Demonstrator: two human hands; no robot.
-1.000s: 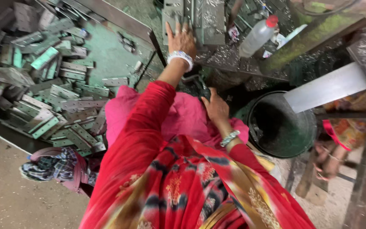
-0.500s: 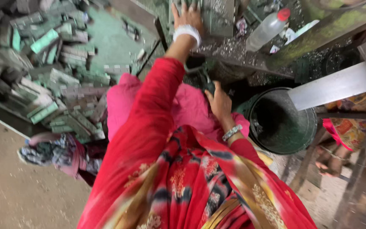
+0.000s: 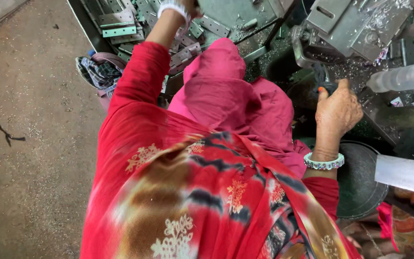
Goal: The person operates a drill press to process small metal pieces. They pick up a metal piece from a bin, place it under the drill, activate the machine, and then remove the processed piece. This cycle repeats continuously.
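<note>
My left hand [image 3: 191,5] reaches far forward to the top edge of the view, a white bangle on its wrist. It is over a pile of grey perforated metal plates [image 3: 120,23], and its fingers are cut off by the frame. My right hand [image 3: 339,111], with a beaded bangle, rests curled at the front of a grey metal machine [image 3: 355,26]. The thumb lies beside a dark handle [image 3: 326,80]. What the fingers close on is hidden.
A green metal tray [image 3: 235,14] holds the plates. A plastic bottle [image 3: 403,76] lies on the machine's bed amid metal shavings. A dark round bucket [image 3: 360,187] stands under my right wrist, a white bar [image 3: 406,173] beside it. A checked cloth bundle [image 3: 97,72] sits on the concrete floor [image 3: 34,144].
My left hand has left the machine and swung left to the plate pile. The view has tilted down and left, showing more floor. My right hand stays by the machine's front.
</note>
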